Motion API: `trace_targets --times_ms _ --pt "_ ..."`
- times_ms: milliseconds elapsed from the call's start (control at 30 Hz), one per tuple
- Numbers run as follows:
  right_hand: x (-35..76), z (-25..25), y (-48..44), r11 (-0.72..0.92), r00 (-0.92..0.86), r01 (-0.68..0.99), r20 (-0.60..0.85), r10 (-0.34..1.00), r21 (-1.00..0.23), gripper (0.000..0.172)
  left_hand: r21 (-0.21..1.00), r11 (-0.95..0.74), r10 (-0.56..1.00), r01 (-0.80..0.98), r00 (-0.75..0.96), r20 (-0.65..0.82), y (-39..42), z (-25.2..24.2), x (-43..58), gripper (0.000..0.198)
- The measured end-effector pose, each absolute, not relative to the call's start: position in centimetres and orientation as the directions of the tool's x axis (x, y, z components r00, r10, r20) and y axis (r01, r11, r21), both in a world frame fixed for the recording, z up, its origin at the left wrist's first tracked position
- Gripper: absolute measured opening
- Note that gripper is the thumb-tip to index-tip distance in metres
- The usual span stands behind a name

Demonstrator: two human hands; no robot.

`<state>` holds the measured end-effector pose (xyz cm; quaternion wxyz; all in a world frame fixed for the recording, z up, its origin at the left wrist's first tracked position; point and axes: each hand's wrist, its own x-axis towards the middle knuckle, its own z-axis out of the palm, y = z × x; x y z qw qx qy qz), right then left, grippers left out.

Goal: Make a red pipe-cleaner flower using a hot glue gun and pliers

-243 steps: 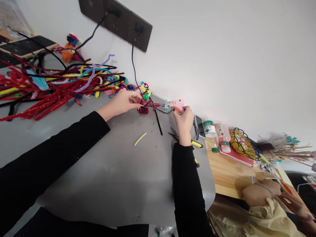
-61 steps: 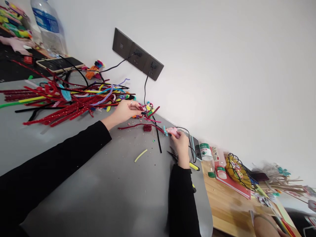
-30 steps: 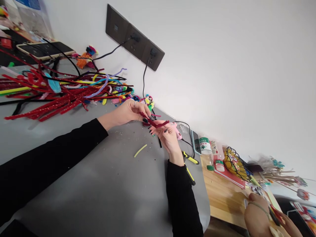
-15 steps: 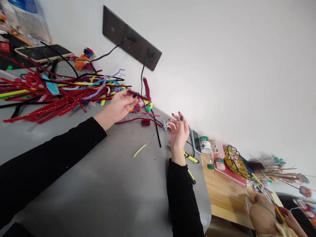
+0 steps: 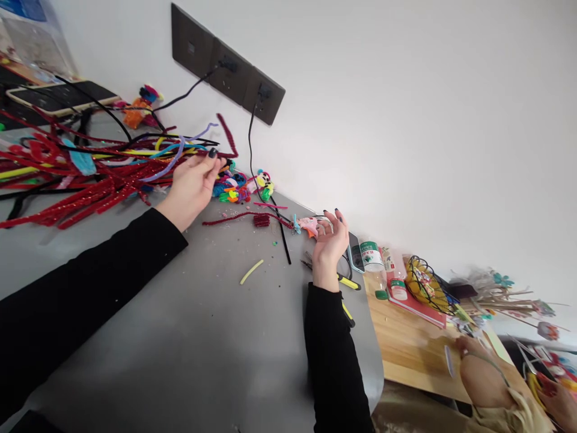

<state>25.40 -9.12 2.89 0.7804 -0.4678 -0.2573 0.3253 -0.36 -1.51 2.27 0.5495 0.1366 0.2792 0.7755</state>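
My left hand (image 5: 195, 183) pinches a bent dark red pipe cleaner (image 5: 228, 135) between thumb and fingers, over the right end of a pile of pipe cleaners (image 5: 112, 174). My right hand (image 5: 330, 240) is palm up with its fingers apart and holds nothing. Just left of its fingers lies a small pink pipe-cleaner figure (image 5: 308, 225) with blue and orange parts. A long dark red pipe cleaner (image 5: 234, 216) runs leftward from it, above a short dark red coil (image 5: 261, 221). Small colourful pipe-cleaner figures (image 5: 234, 183) sit by the wall.
A yellow-green pipe cleaner piece (image 5: 251, 272) lies on the grey mat (image 5: 216, 343). Yellow-handled tools (image 5: 349, 282) lie beside my right wrist. A phone (image 5: 356, 252), bottle (image 5: 373, 264) and wire basket (image 5: 428, 285) stand to the right. Another person's hand (image 5: 559, 400) is at lower right.
My left hand has moved left and slightly up with the dark red pipe cleaner, from above the small figures toward the pile. My right hand has shifted slightly right, its fingers still apart.
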Motion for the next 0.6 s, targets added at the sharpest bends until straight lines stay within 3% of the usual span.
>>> trace_targets --times_ms 67,100,167,233,267,333,400,467,533,600 --pt "25.3 3.0 -9.2 0.338 0.638 -0.289 0.083 0.765 -0.896 0.028 0.635 -0.237 0.929 -0.735 -0.362 -0.072 -1.5 2.0 -0.6 0.031" --pt "25.2 3.0 -9.2 0.329 0.625 -0.302 0.075 0.777 -0.895 0.029 0.694 -0.194 0.962 -0.693 -0.273 -0.004 -1.9 1.9 -0.5 0.027" --pt "25.1 3.0 -9.3 0.311 0.597 -0.319 0.065 0.8 -0.895 0.031 0.855 -0.045 0.983 -0.517 0.131 0.131 -3.1 1.5 0.3 0.017" --pt "25.0 3.0 -9.3 0.302 0.577 -0.322 0.066 0.814 -0.897 0.032 0.958 0.061 0.836 -0.281 0.539 0.105 -4.2 1.3 1.2 0.016" --pt "25.0 3.0 -9.3 0.303 0.575 -0.321 0.069 0.815 -0.897 0.032 0.965 0.081 0.803 -0.249 0.59 0.084 -4.4 1.2 1.6 0.016" --pt "25.1 3.0 -9.3 0.309 0.578 -0.321 0.073 0.813 -0.896 0.031 0.908 0.083 0.904 -0.411 0.414 0.105 -3.9 1.4 1.6 0.016" --pt "25.2 2.9 -9.2 0.311 0.589 -0.321 0.069 0.805 -0.895 0.029 0.735 -0.053 0.998 -0.676 -0.004 0.068 -2.6 1.6 0.9 0.022" --pt "25.4 2.8 -9.1 0.311 0.596 -0.314 0.069 0.8 -0.897 0.027 0.603 -0.202 0.957 -0.772 -0.286 -0.046 -1.4 1.7 -0.2 0.03" --pt "25.4 2.6 -8.9 0.312 0.603 -0.307 0.07 0.795 -0.899 0.025 0.653 -0.166 0.961 -0.739 -0.27 -0.061 -1.0 1.5 -0.8 0.031" --pt "25.4 2.5 -8.8 0.308 0.604 -0.301 0.069 0.794 -0.902 0.024 0.736 -0.06 0.996 -0.675 -0.094 -0.005 -1.8 1.2 -0.7 0.025"
